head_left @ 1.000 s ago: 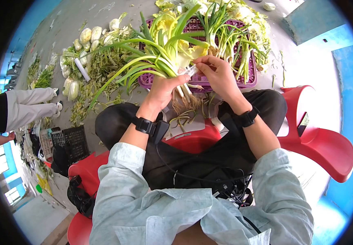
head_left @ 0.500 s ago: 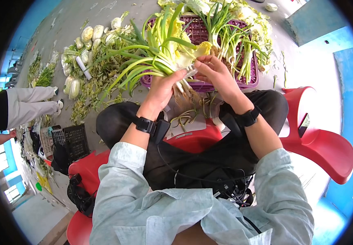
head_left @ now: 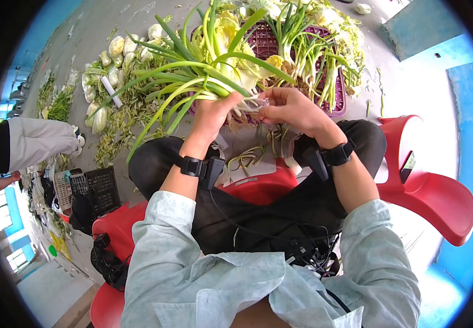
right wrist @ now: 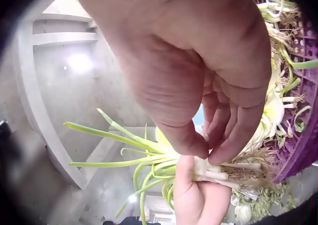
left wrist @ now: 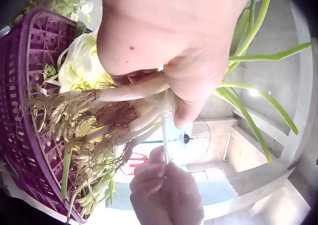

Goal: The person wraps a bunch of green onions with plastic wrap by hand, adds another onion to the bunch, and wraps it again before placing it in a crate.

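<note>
A bunch of spring onions (head_left: 209, 74) with long green leaves and white stems is in my left hand (head_left: 212, 116), thumb across the stems. Their brown stringy roots (left wrist: 112, 115) stick out beyond the grip in the left wrist view. My right hand (head_left: 298, 113) is close beside the stems, thumb and fingertips together. From the bunch, a clear plastic strip (left wrist: 166, 130) runs to the right fingertips, which pinch it. In the right wrist view those fingertips are right at the white stems (right wrist: 211, 173), next to the left thumb.
Beyond my hands stands a purple crate (head_left: 261, 38) with more spring onions (head_left: 329, 82) and pale cabbage leaves. Cabbages (head_left: 116, 46) and trimmings lie on the floor to the left, near another person's legs (head_left: 39, 136). A red stool (head_left: 439, 199) is at the right, a black crate (head_left: 102, 188) at the left.
The bunch has turned in my left hand, its leaves spreading wider and its roots less visible from above. My right hand has moved slightly down and turned at the wrist, staying near the stems.
</note>
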`<state>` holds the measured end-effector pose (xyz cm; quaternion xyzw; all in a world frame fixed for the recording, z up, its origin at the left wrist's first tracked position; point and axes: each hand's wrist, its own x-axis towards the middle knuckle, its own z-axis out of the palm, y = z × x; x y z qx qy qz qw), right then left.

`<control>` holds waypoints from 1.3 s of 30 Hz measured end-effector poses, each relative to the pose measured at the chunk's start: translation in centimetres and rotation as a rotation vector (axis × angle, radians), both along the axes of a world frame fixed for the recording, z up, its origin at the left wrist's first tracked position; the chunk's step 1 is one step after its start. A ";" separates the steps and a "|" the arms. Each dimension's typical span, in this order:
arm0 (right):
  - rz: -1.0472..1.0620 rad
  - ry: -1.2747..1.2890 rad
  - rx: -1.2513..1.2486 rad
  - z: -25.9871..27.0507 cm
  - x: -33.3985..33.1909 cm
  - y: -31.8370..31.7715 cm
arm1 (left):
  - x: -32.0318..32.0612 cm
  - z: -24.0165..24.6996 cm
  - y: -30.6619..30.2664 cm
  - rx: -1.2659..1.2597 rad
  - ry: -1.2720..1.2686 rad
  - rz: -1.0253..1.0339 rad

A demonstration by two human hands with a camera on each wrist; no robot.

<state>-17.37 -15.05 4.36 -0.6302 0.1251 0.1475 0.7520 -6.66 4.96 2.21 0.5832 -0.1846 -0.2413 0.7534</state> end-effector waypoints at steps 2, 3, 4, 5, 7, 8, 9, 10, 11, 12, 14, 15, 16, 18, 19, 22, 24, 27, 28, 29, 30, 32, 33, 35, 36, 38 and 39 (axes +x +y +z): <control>0.056 0.043 -0.020 0.1 0.0 -0.3 | 0.0 -0.1 0.1 0.042 -0.051 0.005; 0.072 0.024 -0.064 0.1 0.0 -0.4 | -0.1 0.2 0.2 0.071 -0.074 -0.001; 0.087 0.005 -0.108 0.1 0.0 -0.6 | -0.2 0.5 0.2 0.100 -0.097 -0.007; 0.103 -0.013 -0.152 0.1 0.1 -0.7 | -0.3 0.7 0.2 0.099 -0.092 -0.021; 0.029 -0.010 -0.115 0.4 0.2 -0.8 | -0.3 1.1 0.1 0.095 -0.084 -0.049; -0.007 -0.007 -0.097 0.5 0.2 -0.8 | -0.4 1.4 0.1 0.075 -0.098 -0.043; -0.066 -0.045 -0.016 0.1 0.2 -0.5 | -0.6 1.8 0.0 0.056 -0.112 -0.039; -0.125 -0.084 0.064 -0.4 0.2 -0.1 | -0.8 2.0 -0.1 0.035 -0.126 -0.034; -0.185 -0.122 0.144 -0.7 0.3 0.4 | -0.8 1.9 -0.3 0.026 -0.111 -0.033; -0.223 -0.125 0.212 -0.7 0.4 1.0 | -0.8 1.8 -0.5 0.017 -0.097 -0.032; -0.298 -0.131 0.350 -0.7 0.7 1.9 | -1.0 1.9 -0.6 -0.030 -0.032 -0.068; -0.315 -0.149 0.371 -0.9 0.8 1.9 | -1.4 2.9 -0.7 -0.068 0.018 -0.104; -0.331 -0.166 0.391 -1.0 1.0 1.9 | -1.6 3.5 -0.7 -0.106 0.069 -0.140; -0.381 -0.163 0.414 -0.9 1.1 1.9 | -1.3 2.1 -0.7 -0.005 0.016 -0.093; -0.415 -0.143 0.417 -0.5 1.0 2.0 | -1.2 1.7 -0.8 0.045 -0.010 -0.071; -0.485 -0.108 0.388 -1.2 1.1 2.0 | -1.2 1.3 -0.7 -0.077 0.034 -0.151; -0.502 -0.100 0.294 -1.4 1.3 2.1 | -1.1 1.2 -0.7 -0.072 0.080 -0.179; -0.485 -0.114 0.088 -1.1 1.2 2.2 | -1.4 1.2 -0.7 -0.047 0.133 -0.221; -0.472 -0.133 0.038 -1.1 1.3 2.1 | -1.7 2.0 -0.9 -0.066 0.140 -0.239; -0.459 -0.152 -0.011 -1.1 1.4 2.0 | -1.8 2.4 -1.0 -0.086 0.147 -0.257; -0.447 -0.139 0.003 -1.3 1.4 2.0 | -1.8 2.2 -0.8 -0.067 0.192 -0.258; -0.424 -0.113 0.031 -1.7 1.6 2.2 | -1.5 0.8 -0.3 -0.029 0.282 -0.258; -0.400 -0.085 0.024 -1.6 1.6 2.3 | -1.4 0.0 -0.3 -0.087 0.291 -0.270; -0.353 -0.030 0.011 -1.4 1.5 2.4 | -1.3 -1.4 -0.3 -0.204 0.310 -0.292; -0.325 -0.013 0.033 -1.4 1.5 2.3 | -1.6 -0.5 -0.4 -0.129 0.305 -0.295; -0.294 0.018 0.059 -1.2 1.3 2.2 | -1.8 -1.0 -0.5 -0.240 0.351 -0.278; -0.279 0.033 0.072 -1.0 1.3 2.2 | -1.9 -0.9 -0.6 -0.296 0.374 -0.269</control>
